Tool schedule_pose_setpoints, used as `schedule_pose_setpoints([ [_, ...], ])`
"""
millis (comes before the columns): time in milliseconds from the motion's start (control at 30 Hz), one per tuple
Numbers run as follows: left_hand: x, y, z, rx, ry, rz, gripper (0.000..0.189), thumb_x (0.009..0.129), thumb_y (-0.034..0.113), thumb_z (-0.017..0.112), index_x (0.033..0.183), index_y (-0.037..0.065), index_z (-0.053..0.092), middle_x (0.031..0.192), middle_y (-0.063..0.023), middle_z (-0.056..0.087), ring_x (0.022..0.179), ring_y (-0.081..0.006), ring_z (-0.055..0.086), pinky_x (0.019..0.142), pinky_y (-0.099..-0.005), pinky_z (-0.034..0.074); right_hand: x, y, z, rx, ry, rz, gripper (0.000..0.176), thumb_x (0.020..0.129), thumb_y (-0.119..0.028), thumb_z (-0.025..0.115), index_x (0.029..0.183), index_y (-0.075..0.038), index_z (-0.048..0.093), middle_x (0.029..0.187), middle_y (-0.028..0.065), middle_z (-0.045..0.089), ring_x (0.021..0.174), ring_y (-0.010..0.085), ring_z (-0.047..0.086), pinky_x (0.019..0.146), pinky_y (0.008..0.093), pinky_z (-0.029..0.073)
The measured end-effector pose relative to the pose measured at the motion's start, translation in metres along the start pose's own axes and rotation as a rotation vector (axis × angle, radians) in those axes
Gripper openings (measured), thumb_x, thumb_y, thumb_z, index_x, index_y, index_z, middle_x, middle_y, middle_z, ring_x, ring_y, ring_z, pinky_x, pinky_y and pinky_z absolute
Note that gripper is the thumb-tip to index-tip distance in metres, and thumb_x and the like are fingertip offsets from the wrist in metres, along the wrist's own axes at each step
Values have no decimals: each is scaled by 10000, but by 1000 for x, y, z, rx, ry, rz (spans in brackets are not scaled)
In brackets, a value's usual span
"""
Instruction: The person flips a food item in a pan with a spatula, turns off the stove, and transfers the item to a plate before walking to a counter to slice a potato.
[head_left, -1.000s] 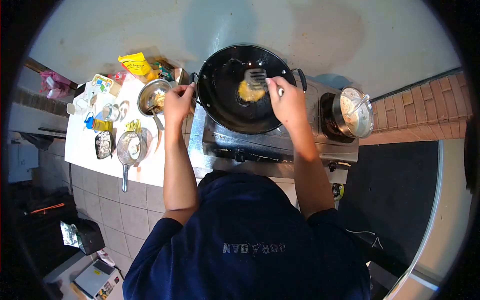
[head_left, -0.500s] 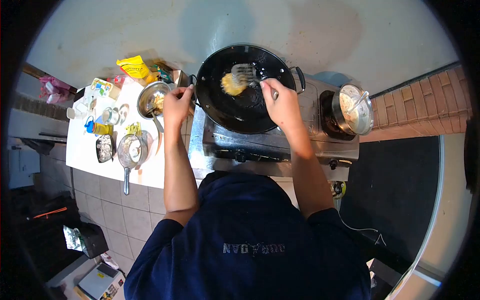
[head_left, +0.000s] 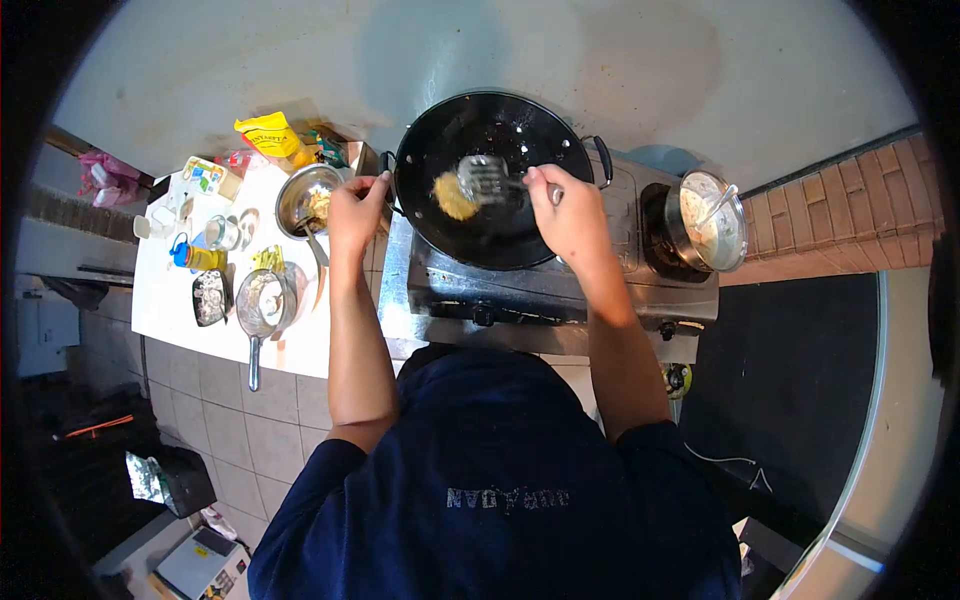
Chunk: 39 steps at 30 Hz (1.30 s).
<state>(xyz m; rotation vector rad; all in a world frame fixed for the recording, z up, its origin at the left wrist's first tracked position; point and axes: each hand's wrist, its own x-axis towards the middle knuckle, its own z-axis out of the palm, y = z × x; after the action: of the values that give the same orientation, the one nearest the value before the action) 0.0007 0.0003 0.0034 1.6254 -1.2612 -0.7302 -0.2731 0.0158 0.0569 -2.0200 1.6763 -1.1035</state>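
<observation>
A black wok [head_left: 440,235] sits on the stove, a golden-brown piece of food [head_left: 455,197] lying inside it left of centre. My right hand [head_left: 572,218] is closed around the handle of a slotted spatula [head_left: 483,179]. The spatula's metal head is blurred and lies just to the right of the food, at its edge. My left hand [head_left: 357,212] is closed at the wok's left side handle, its fingertips on the handle. Beside that hand stands a steel bowl [head_left: 293,208] with yellowish food and a spoon in it.
At right, a steel pot [head_left: 736,235] with pale liquid and a utensil sits on the second burner. The white table [head_left: 160,300] at left carries a strainer [head_left: 263,300], a black dish [head_left: 210,297], a yellow bag [head_left: 268,135] and a blue-capped bottle [head_left: 200,256].
The food has slid a little left and down in the wok. The spatula head has moved slightly downward, and my right hand shifted down slightly. My left hand stays at the handle.
</observation>
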Motion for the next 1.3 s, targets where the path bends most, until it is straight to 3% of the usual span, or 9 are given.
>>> schedule_pose_setpoints([
  [167, -4, 6, -2, 42, 8, -22, 362, 865, 292, 668, 857, -69, 684, 654, -76, 641, 596, -100, 539, 579, -271, 439, 8, 1, -10, -203, 81, -2, 269, 918, -302, 578, 815, -62, 642, 668, 217, 613, 652, 416, 610, 571, 485, 463],
  [300, 1, -9, 1, 7, -5, -14, 361, 865, 294, 665, 857, -67, 685, 652, -74, 640, 589, -106, 539, 574, -275, 435, 7, 1, 12, -14, 105, -105, 231, 912, -274, 592, 841, -61, 647, 673, 219, 614, 663, 414, 613, 588, 476, 473],
  [500, -2, -6, 0, 27, 2, -23, 358, 863, 290, 669, 860, -68, 686, 654, -77, 643, 590, -106, 544, 575, -276, 437, 3, -7, -7, -52, 52, -16, 291, 919, -300, 566, 797, -49, 646, 675, 228, 613, 659, 426, 607, 587, 486, 474],
  [567, 0, -12, 2, -10, 6, -6, 354, 863, 289, 670, 862, -65, 688, 661, -83, 650, 596, -106, 556, 578, -275, 442, 9, -7, -13, -255, 59, 32, 293, 920, -302, 566, 810, -43, 649, 690, 230, 618, 663, 422, 613, 587, 490, 476],
  [633, 0, -12, 1, -2, 2, -12, 355, 863, 289, 670, 864, -65, 688, 667, -86, 655, 601, -108, 563, 583, -274, 445, 10, 1, -2, -215, 94, -14, 278, 916, -296, 575, 824, -46, 653, 689, 233, 616, 663, 418, 615, 590, 486, 480],
  [733, -2, -6, 0, 5, -4, -28, 355, 863, 289, 670, 866, -65, 689, 677, -91, 663, 607, -110, 573, 589, -272, 450, 5, 0, 12, 82, 49, -84, 248, 909, -271, 589, 824, -47, 650, 683, 237, 611, 669, 422, 613, 591, 486, 475],
  [967, -4, -5, 0, 18, 9, -9, 355, 865, 290, 669, 866, -64, 691, 670, -79, 656, 601, -102, 566, 581, -264, 446, 7, -1, -8, -176, 62, -6, 254, 914, -263, 584, 801, -45, 646, 660, 236, 597, 655, 422, 604, 595, 482, 473],
  [1100, -4, -5, 0, 19, 2, -21, 353, 864, 290, 669, 868, -62, 691, 664, -76, 652, 600, -98, 563, 582, -261, 445, 7, 2, 4, -8, 91, -127, 250, 912, -266, 592, 808, -46, 648, 678, 229, 605, 653, 422, 600, 588, 474, 471],
  [1300, -6, -3, 0, 18, 0, -38, 348, 867, 284, 668, 866, -64, 690, 658, -71, 649, 592, -93, 557, 569, -257, 438, 1, -12, -14, -24, -7, -14, 257, 916, -284, 587, 840, -50, 658, 686, 231, 606, 666, 421, 601, 609, 473, 470],
])
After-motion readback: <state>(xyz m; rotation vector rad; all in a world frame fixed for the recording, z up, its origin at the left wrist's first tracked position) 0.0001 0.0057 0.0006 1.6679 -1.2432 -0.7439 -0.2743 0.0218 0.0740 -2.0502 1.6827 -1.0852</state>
